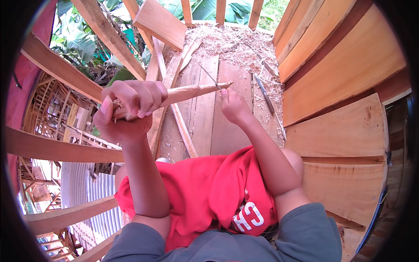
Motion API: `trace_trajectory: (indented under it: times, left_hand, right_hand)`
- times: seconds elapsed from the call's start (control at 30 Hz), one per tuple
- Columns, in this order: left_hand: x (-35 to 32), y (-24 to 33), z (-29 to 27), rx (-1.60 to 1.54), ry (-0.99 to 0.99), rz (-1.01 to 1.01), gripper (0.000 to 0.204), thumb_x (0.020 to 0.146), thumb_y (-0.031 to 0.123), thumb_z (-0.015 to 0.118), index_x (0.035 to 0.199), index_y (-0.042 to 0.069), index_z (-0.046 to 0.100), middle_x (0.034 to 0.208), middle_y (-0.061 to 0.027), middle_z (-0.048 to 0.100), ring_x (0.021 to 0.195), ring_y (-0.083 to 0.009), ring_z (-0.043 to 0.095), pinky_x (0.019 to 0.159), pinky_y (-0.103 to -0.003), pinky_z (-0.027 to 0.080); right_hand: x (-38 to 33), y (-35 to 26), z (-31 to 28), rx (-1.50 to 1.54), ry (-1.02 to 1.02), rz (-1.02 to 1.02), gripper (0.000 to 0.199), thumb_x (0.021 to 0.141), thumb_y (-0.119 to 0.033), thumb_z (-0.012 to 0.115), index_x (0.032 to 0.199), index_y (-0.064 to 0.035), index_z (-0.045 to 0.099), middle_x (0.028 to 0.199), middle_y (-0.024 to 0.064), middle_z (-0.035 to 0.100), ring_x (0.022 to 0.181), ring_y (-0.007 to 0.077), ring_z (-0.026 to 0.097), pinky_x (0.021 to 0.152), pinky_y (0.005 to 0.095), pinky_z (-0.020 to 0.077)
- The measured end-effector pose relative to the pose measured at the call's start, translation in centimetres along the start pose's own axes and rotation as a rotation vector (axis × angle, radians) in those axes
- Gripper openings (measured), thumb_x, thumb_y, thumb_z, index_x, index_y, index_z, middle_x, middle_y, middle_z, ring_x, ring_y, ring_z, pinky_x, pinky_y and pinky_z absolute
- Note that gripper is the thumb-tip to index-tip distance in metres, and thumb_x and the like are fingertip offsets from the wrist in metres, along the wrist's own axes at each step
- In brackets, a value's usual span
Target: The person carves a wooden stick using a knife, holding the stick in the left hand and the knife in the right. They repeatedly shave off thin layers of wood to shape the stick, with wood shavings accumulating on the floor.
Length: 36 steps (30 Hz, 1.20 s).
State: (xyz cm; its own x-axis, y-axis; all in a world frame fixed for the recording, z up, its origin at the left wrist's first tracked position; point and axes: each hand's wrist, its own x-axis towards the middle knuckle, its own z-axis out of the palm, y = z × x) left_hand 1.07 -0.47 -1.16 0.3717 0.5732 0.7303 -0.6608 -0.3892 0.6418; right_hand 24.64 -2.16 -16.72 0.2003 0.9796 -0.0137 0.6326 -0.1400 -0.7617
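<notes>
My left hand is wrapped round one end of a pale wooden stick, raised in front of me at the left. The stick runs to the right and narrows to a rough, cut-looking tip. At that tip my right hand is closed on a thin dark blade. The blade crosses the stick and points away to the far left. Its handle is hidden in my fist, so I cannot tell its exact kind. Red cloth covers my lap beneath both forearms.
A dark long-handled tool lies on the plank floor to the right. Wood shavings pile up at the far end. Loose boards lean at the far left. Slatted rails stand left, a plank wall right.
</notes>
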Motion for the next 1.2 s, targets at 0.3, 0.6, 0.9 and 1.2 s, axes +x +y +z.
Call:
trace_trajectory:
  times: [0.3,0.6,0.9,1.2]
  left_hand:
    - [-0.2,-0.2,-0.7,-0.023,-0.049,-0.014,0.038,0.091,0.042,0.038,0.067,0.014,0.045,0.056,0.0005,0.043,0.051,-0.0136,0.036,0.058,-0.034,0.031]
    - [-0.1,-0.3,-0.7,-0.053,0.003,-0.019,0.034,0.092,0.042,0.039,0.071,0.015,0.043,0.059,0.0007,0.041,0.054,-0.0126,0.036,0.063,-0.033,0.029]
    - [0.1,-0.7,0.0,-0.106,0.208,0.018,0.039,0.092,0.043,0.033,0.078,0.010,0.046,0.064,-0.0034,0.042,0.058,-0.0169,0.039,0.067,-0.039,0.033]
    - [0.2,-0.8,0.1,-0.118,0.188,0.014,0.040,0.093,0.044,0.032,0.079,0.010,0.046,0.065,-0.0035,0.042,0.060,-0.0169,0.040,0.069,-0.039,0.033]
  right_hand:
    - [1.1,2.0,-0.5,-0.071,-0.078,0.100,0.047,0.102,-0.031,0.035,0.093,0.0055,0.063,0.090,0.0307,0.065,0.093,0.0470,0.062,0.084,0.0528,0.0468]
    - [1.7,2.4,-0.2,-0.028,-0.056,0.133,0.050,0.102,-0.031,0.036,0.084,0.0047,0.066,0.086,0.0306,0.066,0.088,0.0463,0.063,0.083,0.0537,0.0470]
    - [2.5,3.6,0.3,-0.023,-0.078,0.174,0.050,0.101,-0.032,0.036,0.088,0.0044,0.067,0.090,0.0300,0.066,0.093,0.0465,0.063,0.086,0.0523,0.0477]
    - [3.7,3.9,-0.4,-0.076,-0.105,0.230,0.050,0.103,-0.036,0.036,0.078,0.0034,0.054,0.070,0.0206,0.060,0.067,0.0332,0.061,0.067,0.0441,0.0469]
